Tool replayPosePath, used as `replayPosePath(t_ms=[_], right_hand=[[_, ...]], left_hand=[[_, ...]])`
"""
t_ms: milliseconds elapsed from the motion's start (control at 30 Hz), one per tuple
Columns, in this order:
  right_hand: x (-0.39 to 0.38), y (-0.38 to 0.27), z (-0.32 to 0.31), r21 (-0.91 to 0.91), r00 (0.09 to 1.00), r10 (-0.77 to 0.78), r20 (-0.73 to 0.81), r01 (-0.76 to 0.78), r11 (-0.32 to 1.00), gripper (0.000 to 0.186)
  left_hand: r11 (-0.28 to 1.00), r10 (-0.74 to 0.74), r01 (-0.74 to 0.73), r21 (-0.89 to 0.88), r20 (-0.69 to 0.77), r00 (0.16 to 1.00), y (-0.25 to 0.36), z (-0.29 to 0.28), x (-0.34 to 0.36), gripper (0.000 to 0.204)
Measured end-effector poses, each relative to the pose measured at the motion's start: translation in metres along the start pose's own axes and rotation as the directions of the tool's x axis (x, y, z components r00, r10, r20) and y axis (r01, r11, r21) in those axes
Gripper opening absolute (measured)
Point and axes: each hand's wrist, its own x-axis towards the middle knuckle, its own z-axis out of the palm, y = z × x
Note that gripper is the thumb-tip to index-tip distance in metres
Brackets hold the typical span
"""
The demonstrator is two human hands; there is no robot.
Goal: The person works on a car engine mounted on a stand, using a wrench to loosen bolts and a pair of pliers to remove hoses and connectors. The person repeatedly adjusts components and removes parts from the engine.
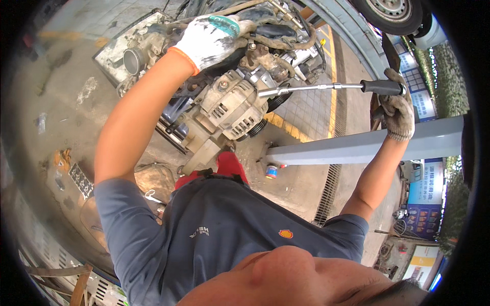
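Floor: grey concrete (pixel 301 196), spread across most of the frame; a dark drain grate (pixel 328 191) ran through it, right of the middle.
Engine: a greasy engine (pixel 265 64) filled the upper middle of the frame; hoses and pipes crossed its top.
Post: a long pale-blue beam (pixel 357 147) reached from the middle of the frame to the right edge, below the right hand (pixel 397 112).
Alternator: a dusty, slotted alternator (pixel 229 104) sat at the lower side of the engine, just above the frame's middle.
Wheel: a tyred wheel (pixel 390 9) showed at the upper right edge.
Wrench: a long silver wrench (pixel 326 86) with a black handle lay level across the upper right; its far end overlapped the alternator's right edge in view, though whether it was seated on anything could not be told.
Right hand: in a grey glove, closed around the wrench's handle at the upper right.
Left hand: the left hand (pixel 212 43), white-gloved with an orange cuff, lay over the engine, upper middle, fingers beside a brown hose (pixel 280 45); whether they gripped it could not be told.
Can: a small blue can (pixel 271 172) stood near the beam's left end.
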Motion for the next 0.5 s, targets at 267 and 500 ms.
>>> replayPosePath(t_ms=[267, 500], right_hand=[[-0.003, -0.012, 0.006, -0.007, 0.999, -0.036, -0.008, 0.036, 0.999, 0.065], [0.015, -0.075, 0.049, -0.443, 0.978, -0.132, -0.163, 0.047, 0.895, 0.05]], left_hand=[[0.991, 0.114, -0.113, 0.065, -0.016, 0.993, -0.01, 0.005, 0.0, 0.034], [0.992, 0.123, -0.123, 0.008, -0.035, 0.992, -0.011, 0.003, -0.004, 0.037]])
